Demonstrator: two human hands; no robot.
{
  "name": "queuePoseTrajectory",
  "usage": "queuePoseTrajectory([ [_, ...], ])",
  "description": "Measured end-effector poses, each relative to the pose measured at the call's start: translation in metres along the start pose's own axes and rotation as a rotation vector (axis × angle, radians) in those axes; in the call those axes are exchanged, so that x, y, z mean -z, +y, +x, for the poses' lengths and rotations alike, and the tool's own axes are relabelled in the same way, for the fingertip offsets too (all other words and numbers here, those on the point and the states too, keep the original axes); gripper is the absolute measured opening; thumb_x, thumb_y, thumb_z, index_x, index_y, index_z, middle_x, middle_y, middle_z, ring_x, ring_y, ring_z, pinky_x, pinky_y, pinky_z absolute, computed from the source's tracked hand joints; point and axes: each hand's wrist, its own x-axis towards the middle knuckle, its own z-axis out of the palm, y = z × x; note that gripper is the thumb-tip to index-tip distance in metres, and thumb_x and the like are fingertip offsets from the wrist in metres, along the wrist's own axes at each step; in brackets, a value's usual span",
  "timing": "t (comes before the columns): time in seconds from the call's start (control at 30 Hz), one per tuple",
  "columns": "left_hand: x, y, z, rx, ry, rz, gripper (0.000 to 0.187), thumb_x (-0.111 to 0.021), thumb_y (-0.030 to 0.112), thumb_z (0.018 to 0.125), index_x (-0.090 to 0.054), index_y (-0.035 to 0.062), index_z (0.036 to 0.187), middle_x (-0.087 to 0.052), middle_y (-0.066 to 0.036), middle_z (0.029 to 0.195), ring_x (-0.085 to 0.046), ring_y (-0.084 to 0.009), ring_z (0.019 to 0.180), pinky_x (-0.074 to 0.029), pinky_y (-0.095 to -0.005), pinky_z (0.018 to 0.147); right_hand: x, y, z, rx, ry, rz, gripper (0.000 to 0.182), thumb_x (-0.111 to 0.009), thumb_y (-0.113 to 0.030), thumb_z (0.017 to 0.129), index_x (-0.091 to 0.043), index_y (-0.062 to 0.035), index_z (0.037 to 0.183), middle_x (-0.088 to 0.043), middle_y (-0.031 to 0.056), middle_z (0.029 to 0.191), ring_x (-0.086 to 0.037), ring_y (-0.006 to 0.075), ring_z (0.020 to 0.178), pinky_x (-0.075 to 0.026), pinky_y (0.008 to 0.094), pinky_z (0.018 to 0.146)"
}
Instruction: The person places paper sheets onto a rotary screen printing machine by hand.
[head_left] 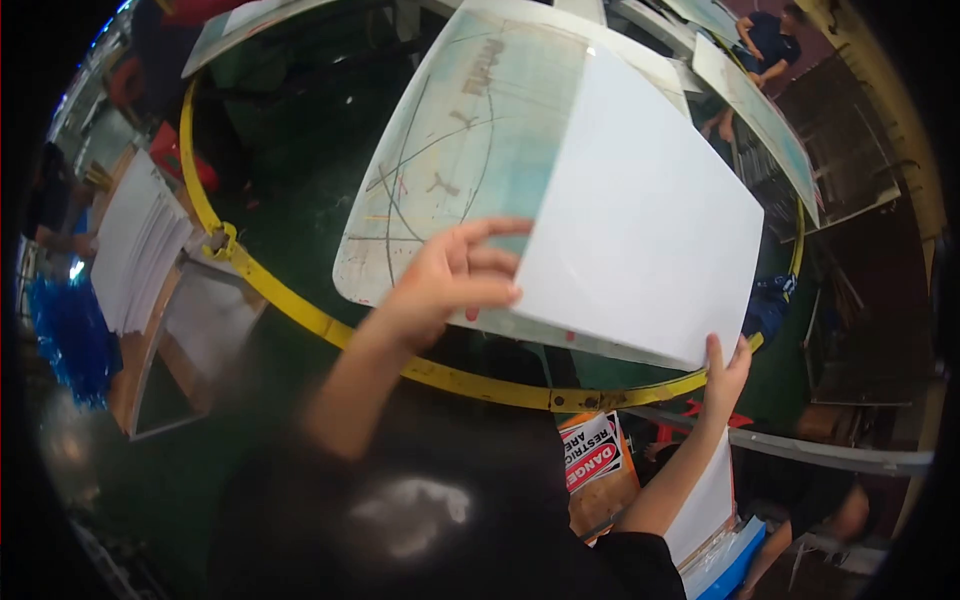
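Note:
A large white sheet [645, 215] is tilted over a pale, stained board [440, 170] with dark lines and faint lettering. My left hand [450, 270] is at the sheet's left edge, thumb on the near side, with fingertips partly hidden behind the edge. At the near right corner, my right hand [728, 370] grips the sheet, its thumb showing at the border. The sheet covers the right part of the board.
A yellow ring rail [310, 318] curves between me and the board. At left stands a stack of white sheets [145, 240] beside blue tinsel-like material [70, 330]. A danger sign [592, 450] lies below the rail. Another person [770, 45] is at far right.

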Motion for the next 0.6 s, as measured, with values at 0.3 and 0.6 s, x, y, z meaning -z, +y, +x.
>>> queuePoseTrajectory([
  [0.3, 0.103, 0.012, 0.079, -0.082, 0.197, 1.075, 0.066, -0.078, 0.026, 0.065, -0.056, 0.0038, 0.123, -0.060, -0.020, 0.114, -0.054, -0.0309, 0.112, -0.042, -0.0396, 0.096, -0.111, -0.038, 0.036, 0.164, 0.180, -0.340, 0.069, -0.081, -0.035, 0.068, -0.051, 0.0072, 0.113, -0.059, 0.0190, 0.109, -0.058, 0.0269, 0.099, -0.044, 0.0339, 0.088],
  [0.6, 0.164, -0.025, 0.089, -0.331, 0.238, 1.664, 0.065, -0.077, 0.055, 0.057, -0.069, 0.0171, 0.109, -0.016, -0.017, 0.151, 0.016, -0.0484, 0.135, 0.007, -0.0647, 0.104, -0.145, -0.028, 0.046, 0.193, 0.177, -0.392, 0.077, -0.081, -0.040, 0.066, -0.048, 0.0083, 0.116, -0.059, 0.0222, 0.108, -0.059, 0.0311, 0.101, -0.044, 0.0355, 0.090],
])
